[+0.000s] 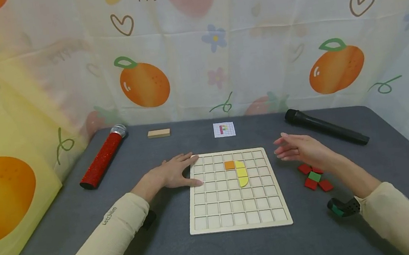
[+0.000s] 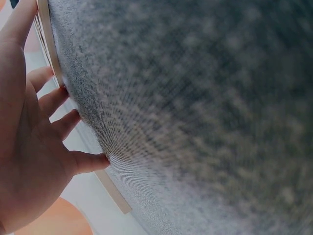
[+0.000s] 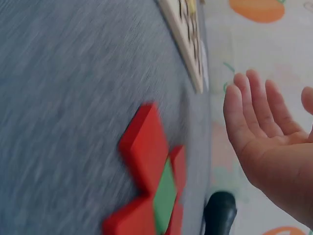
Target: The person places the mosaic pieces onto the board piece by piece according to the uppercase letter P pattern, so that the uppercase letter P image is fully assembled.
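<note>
A pale wooden grid board (image 1: 220, 221) lies flat on the dark table. In its upper middle cells sit an orange square tile (image 1: 229, 165) and a short column of yellow pieces (image 1: 242, 172), the top and bottom ones rounded. My left hand (image 1: 173, 172) rests at the board's upper left edge, thumb and fingers spread and touching it. To the right of the board, my right hand (image 1: 304, 149) hovers with nothing in it, fingers nearly straight. Several red tiles (image 1: 310, 183) lie around a green tile (image 1: 314, 176) below that hand; the right wrist view shows them close up.
A red glittery microphone (image 1: 104, 158) lies at the back left, a black microphone (image 1: 326, 127) at the back right. Behind the board are a small wooden block (image 1: 158, 133) and a white card with a coloured grid pattern (image 1: 224, 129). A printed curtain (image 1: 188, 60) hangs behind the table.
</note>
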Demonstrator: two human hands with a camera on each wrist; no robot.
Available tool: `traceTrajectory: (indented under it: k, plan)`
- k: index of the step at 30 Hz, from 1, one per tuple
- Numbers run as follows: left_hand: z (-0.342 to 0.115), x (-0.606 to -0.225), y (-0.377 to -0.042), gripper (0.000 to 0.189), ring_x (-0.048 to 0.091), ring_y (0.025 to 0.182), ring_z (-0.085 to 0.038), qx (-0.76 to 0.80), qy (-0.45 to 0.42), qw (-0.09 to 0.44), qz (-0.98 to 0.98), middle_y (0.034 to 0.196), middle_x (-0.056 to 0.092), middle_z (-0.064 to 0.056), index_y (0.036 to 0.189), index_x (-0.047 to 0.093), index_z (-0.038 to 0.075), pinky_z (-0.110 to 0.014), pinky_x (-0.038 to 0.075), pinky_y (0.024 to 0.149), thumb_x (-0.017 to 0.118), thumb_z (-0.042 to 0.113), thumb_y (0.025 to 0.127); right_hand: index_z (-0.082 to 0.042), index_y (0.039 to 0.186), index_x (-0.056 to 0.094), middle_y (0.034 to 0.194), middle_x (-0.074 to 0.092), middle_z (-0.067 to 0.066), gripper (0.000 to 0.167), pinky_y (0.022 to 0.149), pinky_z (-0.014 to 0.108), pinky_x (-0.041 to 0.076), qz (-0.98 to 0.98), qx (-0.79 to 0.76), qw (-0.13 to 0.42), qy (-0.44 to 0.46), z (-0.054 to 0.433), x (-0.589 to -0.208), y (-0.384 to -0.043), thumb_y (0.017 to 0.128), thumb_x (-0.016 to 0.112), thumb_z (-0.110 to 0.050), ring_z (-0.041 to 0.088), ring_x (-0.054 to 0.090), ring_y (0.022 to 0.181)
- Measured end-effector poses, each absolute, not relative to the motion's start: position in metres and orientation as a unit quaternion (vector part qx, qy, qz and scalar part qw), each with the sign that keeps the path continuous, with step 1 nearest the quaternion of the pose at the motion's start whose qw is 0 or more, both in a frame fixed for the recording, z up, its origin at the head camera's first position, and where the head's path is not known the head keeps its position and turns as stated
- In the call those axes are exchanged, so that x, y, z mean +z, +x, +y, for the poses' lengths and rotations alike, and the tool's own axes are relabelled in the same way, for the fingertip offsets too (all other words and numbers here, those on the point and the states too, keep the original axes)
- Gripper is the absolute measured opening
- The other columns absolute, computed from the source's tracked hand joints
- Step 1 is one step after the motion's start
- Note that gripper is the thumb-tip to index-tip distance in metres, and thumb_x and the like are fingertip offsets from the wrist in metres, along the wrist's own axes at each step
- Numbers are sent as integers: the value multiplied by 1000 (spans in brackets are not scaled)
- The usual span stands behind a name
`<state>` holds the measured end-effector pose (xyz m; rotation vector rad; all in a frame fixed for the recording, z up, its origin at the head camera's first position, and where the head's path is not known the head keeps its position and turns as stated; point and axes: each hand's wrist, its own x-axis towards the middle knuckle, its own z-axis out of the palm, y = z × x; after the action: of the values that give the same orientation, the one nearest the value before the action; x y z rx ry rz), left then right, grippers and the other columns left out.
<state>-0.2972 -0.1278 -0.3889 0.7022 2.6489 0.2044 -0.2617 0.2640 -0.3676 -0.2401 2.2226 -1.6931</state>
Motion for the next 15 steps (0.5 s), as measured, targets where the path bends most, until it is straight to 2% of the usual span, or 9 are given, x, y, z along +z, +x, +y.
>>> traceTrajectory:
  k: [5, 8, 15]
  plan:
    - [-128, -390, -298, 95, 8, 143, -31, 74, 250, 197, 945, 159, 11, -6, 154, 18, 21, -66, 10, 106, 56, 69, 82, 16, 137, 33, 112, 61, 16, 63, 88, 29, 50, 770, -607, 183, -80, 279, -373, -258, 105, 35, -38, 18, 63, 100]
    - [-128, -389, -298, 95, 9, 143, -31, 73, 250, 196, 945, 159, 11, -6, 154, 18, 21, -66, 10, 106, 56, 69, 82, 16, 138, 31, 110, 63, 12, 63, 87, 30, 50, 765, -610, 195, -73, 287, -374, -254, 105, 35, -37, 16, 64, 99]
    - [-128, -387, -298, 95, 8, 143, -32, 77, 252, 197, 944, 159, 11, -7, 155, 18, 20, -66, 10, 105, 56, 68, 83, 15, 139, 30, 115, 60, 19, 65, 87, 30, 50, 778, -593, 195, -70, 309, -375, -242, 104, 35, -40, 18, 63, 102]
